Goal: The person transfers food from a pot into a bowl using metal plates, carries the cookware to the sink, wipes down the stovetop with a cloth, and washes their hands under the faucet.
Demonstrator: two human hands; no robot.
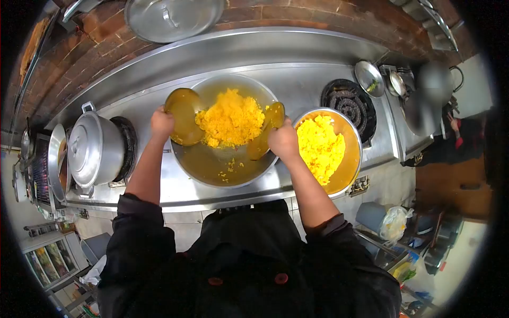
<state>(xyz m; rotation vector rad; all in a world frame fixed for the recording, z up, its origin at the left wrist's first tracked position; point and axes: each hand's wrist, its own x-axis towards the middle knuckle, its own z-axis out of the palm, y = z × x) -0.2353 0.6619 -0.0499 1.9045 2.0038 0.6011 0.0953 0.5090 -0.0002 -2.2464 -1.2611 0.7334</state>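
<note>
My left hand (161,124) grips a round, shallow metal dish (183,117) by its outer edge. A second such dish (263,138) is in my right hand (283,140), tilted steeply. Both dishes are over a wide metal basin (204,167), one on each side of a heap of yellow rice (230,119). A few loose grains lie lower down in the basin. Just right of my right hand, a smaller metal bowl (347,170) holds more yellow rice (320,148). My fingertips are partly hidden behind the dishes.
A large lidded pot (95,148) stands on the left by a burner. Another black burner (349,108) and a metal lid or pan (369,78) are at the right. A big lid (174,18) is at the back wall. Another person's hand (454,123) shows far right.
</note>
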